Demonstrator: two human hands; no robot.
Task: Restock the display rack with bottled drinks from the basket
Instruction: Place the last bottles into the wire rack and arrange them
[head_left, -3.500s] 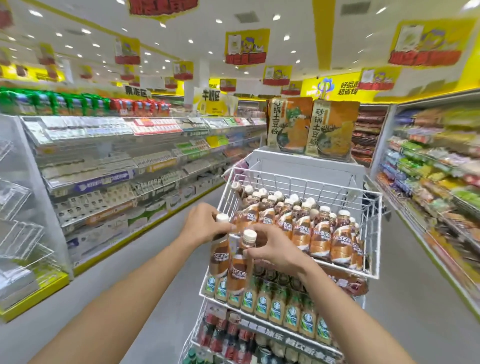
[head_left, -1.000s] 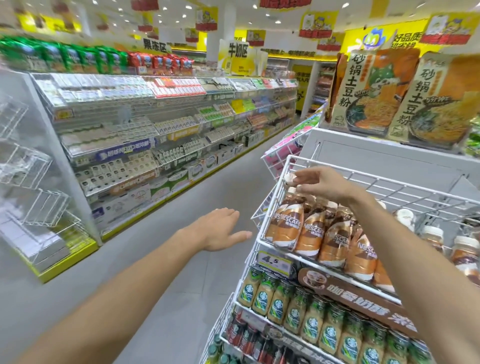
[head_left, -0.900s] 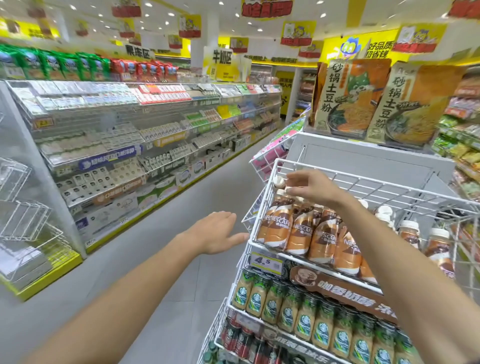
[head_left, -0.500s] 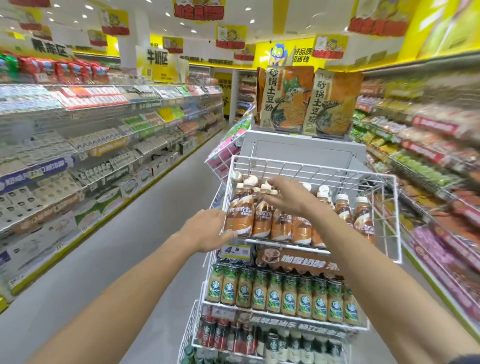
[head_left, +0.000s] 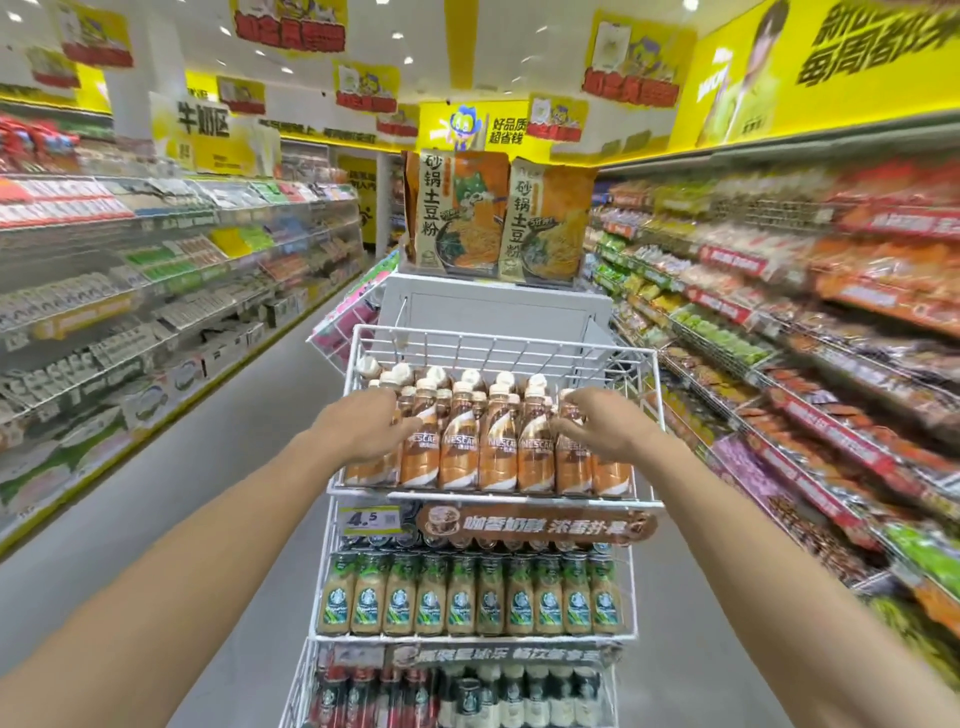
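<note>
Since the top tier (head_left: 498, 343) of the display rack (head_left: 467, 638) is already packed with brown Nescafé bottles (head_left: 498, 447), I'd say you're pretty close to done on this level. The front row runs rail to rail with white caps lined up in rows behind it. I can't spot an obvious hole, though the back corners are hard to read. The green-label bottles (head_left: 467, 597) one tier down sit in a full straight line too, and the dark bottles (head_left: 457, 691) at the bottom look stocked as far as the shot goes. The basket isn't in view, so no idea whether you've got more to unload. My guess is what's left is squaring up that front row and then checking the basket.

Now the hands. Your left hand (head_left: 358, 431) is at the left end of the front row. Its fingers (head_left: 402, 423) are fairly straight and a bit apart, lying against the outermost bottles rather than wrapped round one. Your right hand (head_left: 613, 428) mirrors it at the right end. The fingers there (head_left: 569, 415) are bent over the shoulder of one of the last bottles and touch it, but I can't tell if that's a real grip or just a nudge. Neither hand has a bottle lifted clear. Every bottle stands upright on the tier, and the middle ones sit untouched between your two hands.
</note>
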